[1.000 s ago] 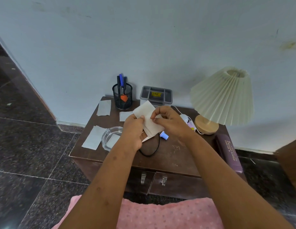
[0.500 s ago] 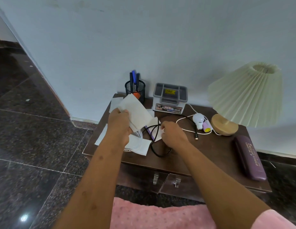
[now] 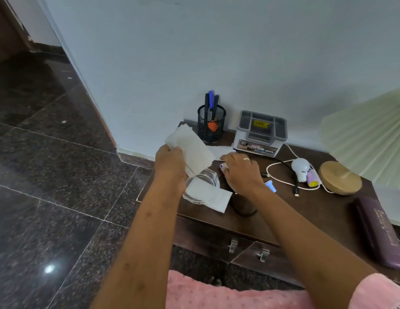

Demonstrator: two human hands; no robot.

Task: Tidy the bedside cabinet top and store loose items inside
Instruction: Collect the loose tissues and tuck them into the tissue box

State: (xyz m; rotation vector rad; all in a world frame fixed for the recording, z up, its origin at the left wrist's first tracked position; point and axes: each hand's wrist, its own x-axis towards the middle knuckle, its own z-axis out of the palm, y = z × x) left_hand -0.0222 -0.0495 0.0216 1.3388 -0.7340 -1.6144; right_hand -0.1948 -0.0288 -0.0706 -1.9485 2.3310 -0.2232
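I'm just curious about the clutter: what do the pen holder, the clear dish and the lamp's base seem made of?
Pen holder: likely black metal mesh, matt; its weave is see-through.
Clear dish: thick glass, glossy; transparent, with bright edges.
Lamp base: pale wood, seemingly matt; tan, no shine.

Left hand (image 3: 171,162): raised over the left edge of the cabinet (image 3: 306,210), gripping papers (image 3: 192,148).
Right hand (image 3: 241,172): palm down mid-cabinet, fingers bent, grasp hidden.
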